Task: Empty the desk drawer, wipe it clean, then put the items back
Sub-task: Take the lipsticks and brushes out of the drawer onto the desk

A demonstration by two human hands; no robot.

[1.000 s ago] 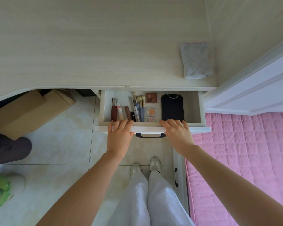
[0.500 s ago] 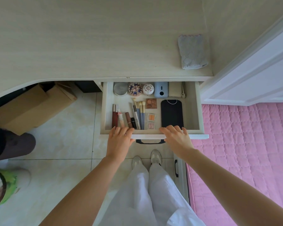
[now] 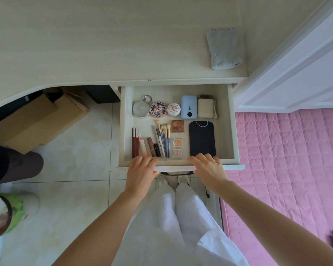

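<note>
While the drawer [image 3: 231,123] stands pulled well out from under the desk [image 3: 85,45], its contents lie in two rows. At the far left of the scene a cardboard box [image 3: 35,120] sits on the tiled floor below the desktop, with a green-rimmed bin [image 3: 6,214] nearer the camera. Inside the drawer, the front row begins at the left with dark red lipstick tubes [image 3: 135,143], then a brown tube [image 3: 151,146], a cluster of blue-handled makeup brushes [image 3: 164,139], two small square blush pans [image 3: 177,147] and a black flat pouch [image 3: 201,139] at the right. Behind them the back row runs from a round silver mirror [image 3: 141,109] to a blue patterned compact [image 3: 158,110], a white round compact [image 3: 174,110], a pale blue power bank [image 3: 188,107] and a beige case [image 3: 205,108] with a cord; a brown eyeshadow palette [image 3: 177,126] lies between the two rows. The left hand [image 3: 140,173] rests on the drawer's front edge, fingers curled over the rim and gripping it, fingertips just beside the lipstick ends. The right hand [image 3: 208,168] grips the same front edge further right, its fingers hooked over the rim and touching the near end of the black pouch. On the desktop's right end, well apart from the drawer's contents, a folded grey cloth [image 3: 225,48] lies flat. A pink quilted bed cover [image 3: 288,160] fills the right side beside the drawer.
</note>
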